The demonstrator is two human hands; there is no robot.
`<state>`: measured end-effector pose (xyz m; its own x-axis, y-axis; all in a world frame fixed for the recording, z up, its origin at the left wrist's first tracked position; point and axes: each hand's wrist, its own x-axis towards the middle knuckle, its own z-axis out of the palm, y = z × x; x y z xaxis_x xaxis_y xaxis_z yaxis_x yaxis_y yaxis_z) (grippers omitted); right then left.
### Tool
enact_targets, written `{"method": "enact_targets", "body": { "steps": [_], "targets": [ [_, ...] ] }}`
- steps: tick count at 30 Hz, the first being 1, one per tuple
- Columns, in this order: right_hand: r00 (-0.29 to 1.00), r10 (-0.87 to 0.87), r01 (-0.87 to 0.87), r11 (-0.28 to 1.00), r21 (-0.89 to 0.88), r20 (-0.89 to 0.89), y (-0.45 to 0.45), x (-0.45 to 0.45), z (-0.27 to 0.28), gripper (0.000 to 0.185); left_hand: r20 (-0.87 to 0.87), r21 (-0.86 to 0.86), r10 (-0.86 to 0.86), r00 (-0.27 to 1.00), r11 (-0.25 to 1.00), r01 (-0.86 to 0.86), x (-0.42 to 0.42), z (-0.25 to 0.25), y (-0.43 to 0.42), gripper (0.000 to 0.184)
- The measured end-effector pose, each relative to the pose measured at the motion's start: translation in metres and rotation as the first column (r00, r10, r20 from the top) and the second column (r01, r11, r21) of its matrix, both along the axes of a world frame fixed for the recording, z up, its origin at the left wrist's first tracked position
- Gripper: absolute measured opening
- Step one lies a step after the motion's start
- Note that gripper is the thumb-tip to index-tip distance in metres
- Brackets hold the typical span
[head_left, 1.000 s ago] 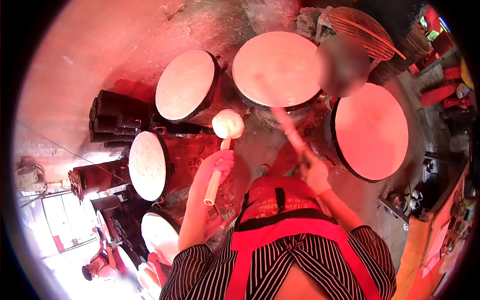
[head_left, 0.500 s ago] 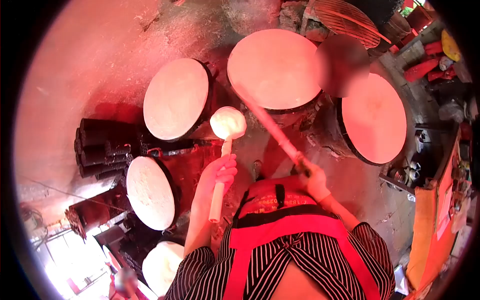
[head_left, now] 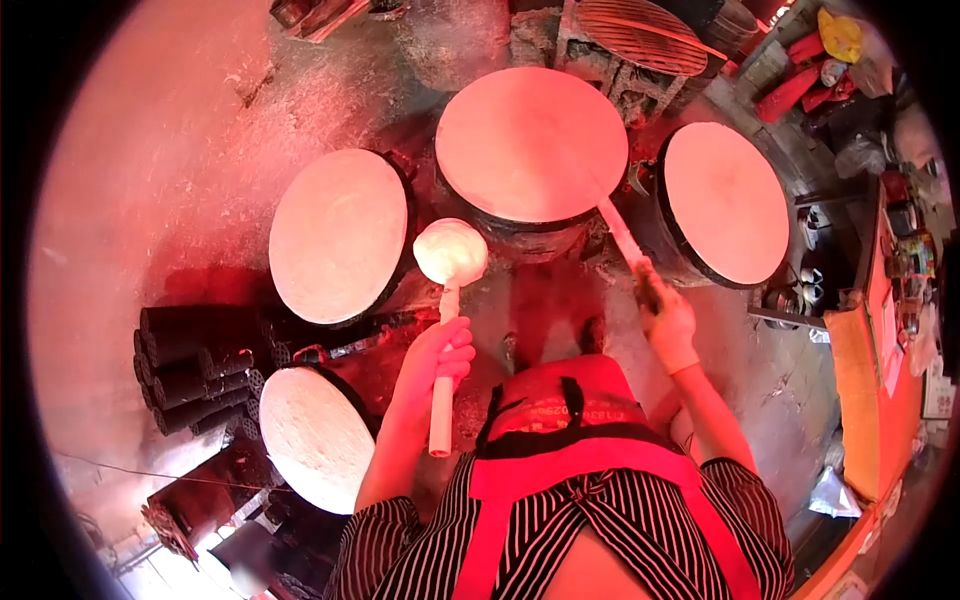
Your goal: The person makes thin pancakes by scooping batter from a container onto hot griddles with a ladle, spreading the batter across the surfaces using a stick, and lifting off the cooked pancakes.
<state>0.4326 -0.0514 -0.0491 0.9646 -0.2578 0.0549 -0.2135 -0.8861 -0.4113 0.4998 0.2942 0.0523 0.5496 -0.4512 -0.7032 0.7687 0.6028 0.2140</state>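
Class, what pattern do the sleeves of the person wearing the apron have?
The sleeves are black with thin white stripes, clearest in the head view.

And here's the middle griddle [head_left: 531, 145] dead ahead, the left griddle [head_left: 340, 236] to its left, the right griddle [head_left: 727, 204] to its right. Nearer on the left sits the near griddle [head_left: 310, 440], with stacked cylinders [head_left: 190, 365] left of it and farther ahead. There's a slatted rack [head_left: 640, 35] beyond the middle griddle, toward the right. Over at far right runs the counter [head_left: 890, 350], bearing what look like containers [head_left: 912, 255], blurry at this edge.
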Motion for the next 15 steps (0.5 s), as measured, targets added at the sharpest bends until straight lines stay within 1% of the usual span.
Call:
{"method": "enact_targets", "body": {
  "steps": [2, 5, 8, 9, 10, 11, 13, 14, 15],
  "targets": [
    [0.999, 0.047, -0.048, 0.977, -0.210, -0.008, -0.015, 0.000, -0.002, 0.054, 0.011, -0.022, -0.020, 1.000, 1.000, 0.020, -0.002, -0.001, -0.006, 0.008],
    [0.990, 0.014, -0.055, 0.953, -0.299, -0.137, -0.019, -0.007, 0.032, 0.053, -0.019, -0.055, -0.033, 0.999, 0.998, 0.032, 0.000, -0.003, -0.020, 0.007],
    [0.995, -0.036, 0.009, 0.960, -0.279, -0.091, -0.053, -0.025, 0.051, 0.053, -0.039, -0.205, -0.066, 0.997, 0.977, 0.057, 0.000, -0.015, -0.033, 0.007],
    [0.992, -0.124, 0.118, 0.974, -0.193, -0.018, -0.075, -0.031, 0.048, 0.053, -0.142, -0.365, -0.034, 0.989, 0.931, -0.021, 0.000, -0.023, -0.038, 0.008],
    [0.975, -0.216, 0.219, 0.970, -0.101, 0.047, -0.104, -0.033, 0.041, 0.053, -0.162, -0.429, -0.034, 0.986, 0.903, -0.039, -0.001, -0.022, -0.049, 0.011],
    [0.947, -0.301, 0.303, 0.953, -0.004, 0.108, -0.134, -0.031, 0.039, 0.053, -0.158, -0.410, -0.021, 0.987, 0.911, -0.046, -0.004, -0.018, -0.062, 0.012],
    [0.887, -0.460, 0.458, 0.887, 0.048, 0.045, -0.197, -0.014, 0.046, 0.049, -0.152, -0.388, 0.009, 0.988, 0.919, -0.069, -0.008, -0.013, -0.090, 0.013],
    [0.900, -0.391, 0.358, 0.915, 0.186, 0.191, -0.253, -0.009, 0.014, 0.040, -0.150, -0.386, 0.028, 0.988, 0.919, -0.084, -0.009, -0.012, -0.105, 0.013],
    [0.871, -0.477, 0.487, 0.801, 0.349, -0.120, -0.299, 0.002, 0.012, 0.029, -0.177, -0.424, 0.043, 0.983, 0.898, -0.115, -0.012, -0.009, -0.123, 0.013]
  ]
}}
